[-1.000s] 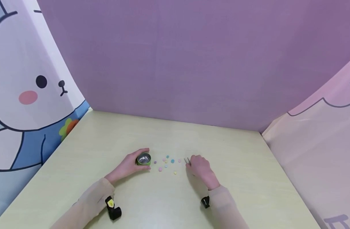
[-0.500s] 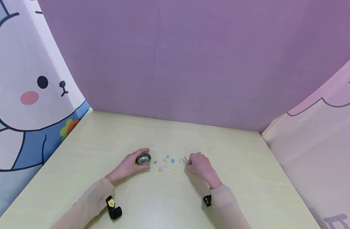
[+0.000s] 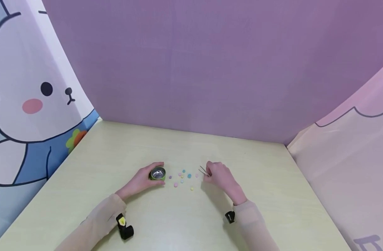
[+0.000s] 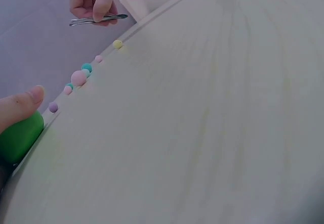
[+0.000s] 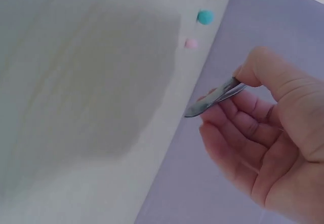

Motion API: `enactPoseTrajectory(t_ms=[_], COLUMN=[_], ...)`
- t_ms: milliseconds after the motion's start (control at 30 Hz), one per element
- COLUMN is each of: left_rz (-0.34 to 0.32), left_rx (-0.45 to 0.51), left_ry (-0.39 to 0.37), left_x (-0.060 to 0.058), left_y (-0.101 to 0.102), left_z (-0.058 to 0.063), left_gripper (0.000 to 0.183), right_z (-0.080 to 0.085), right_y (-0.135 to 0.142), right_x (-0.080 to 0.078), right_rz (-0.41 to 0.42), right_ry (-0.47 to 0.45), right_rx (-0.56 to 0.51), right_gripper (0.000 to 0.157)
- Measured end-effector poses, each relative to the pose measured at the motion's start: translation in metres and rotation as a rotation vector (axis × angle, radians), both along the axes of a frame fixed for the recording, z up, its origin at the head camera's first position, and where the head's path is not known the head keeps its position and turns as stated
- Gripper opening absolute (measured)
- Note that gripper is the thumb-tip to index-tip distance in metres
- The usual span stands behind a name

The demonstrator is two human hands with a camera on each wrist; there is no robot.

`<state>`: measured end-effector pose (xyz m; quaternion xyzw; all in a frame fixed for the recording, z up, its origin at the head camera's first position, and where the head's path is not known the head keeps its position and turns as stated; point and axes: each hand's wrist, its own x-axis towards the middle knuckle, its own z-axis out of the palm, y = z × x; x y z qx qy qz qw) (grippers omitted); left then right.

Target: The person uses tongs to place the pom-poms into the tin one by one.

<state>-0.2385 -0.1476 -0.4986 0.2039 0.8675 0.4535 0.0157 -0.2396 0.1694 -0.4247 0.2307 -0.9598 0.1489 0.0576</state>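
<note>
My left hand (image 3: 139,180) holds a small round tin from the side, thumb and fingers around it. The tin (image 4: 23,138) is green outside, with a silvery inside facing up in the head view. Metal tweezers (image 5: 215,98) are pinched in my right hand (image 3: 223,178), held above the table with their prongs apart and nothing between them. Between the hands lie several small pastel balls, among them a pink ball (image 4: 78,78), a yellow ball (image 3: 192,188), a purple ball (image 4: 53,107) and a teal ball (image 5: 205,16). The pale pink ball (image 5: 191,43) is closest to the tweezers.
The pale wooden table (image 3: 185,216) runs back to a purple backdrop (image 3: 191,69). A curtain with a cartoon animal (image 3: 31,83) hangs on the left, and a pale pink one (image 3: 345,167) on the right. Black cameras sit at both wrists.
My right hand has lifted slightly and turned, its forearm shifting right. The tweezers' prongs have swung to point up and left. My left hand, the tin and the balls stay put.
</note>
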Motion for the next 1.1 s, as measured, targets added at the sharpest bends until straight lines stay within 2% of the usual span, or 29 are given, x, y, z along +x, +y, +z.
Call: enactPoseTrajectory(t_ms=[67,200,300,633,1100], left_rz=[0.0,0.0,0.001,0.008,0.013], left_rx=[0.002,-0.006,-0.009,-0.015,-0.006], left_ry=[0.001,0.009,0.01,0.014,0.004], left_x=[0.0,0.0,-0.001,-0.001,-0.002], left_y=[0.0,0.0,0.0,0.0,0.001], left_z=[0.001,0.001,0.0,0.0,-0.002], left_gripper=[0.081,0.081,0.081,0.08,0.08], right_z=[0.001,0.002,0.003,0.0,0.002], right_y=[0.001,0.003,0.005,0.011,0.009], right_x=[-0.001,-0.003,-0.003,-0.004,-0.012], right_rz=[0.024,0.069,0.102,0.149,0.188], right_ry=[0.008,0.029,0.048,0.057,-0.052], right_rx=[-0.01,0.004,0.008,-0.012,0.063], right_gripper=[0.022,0.014,0.017,0.014,0.013])
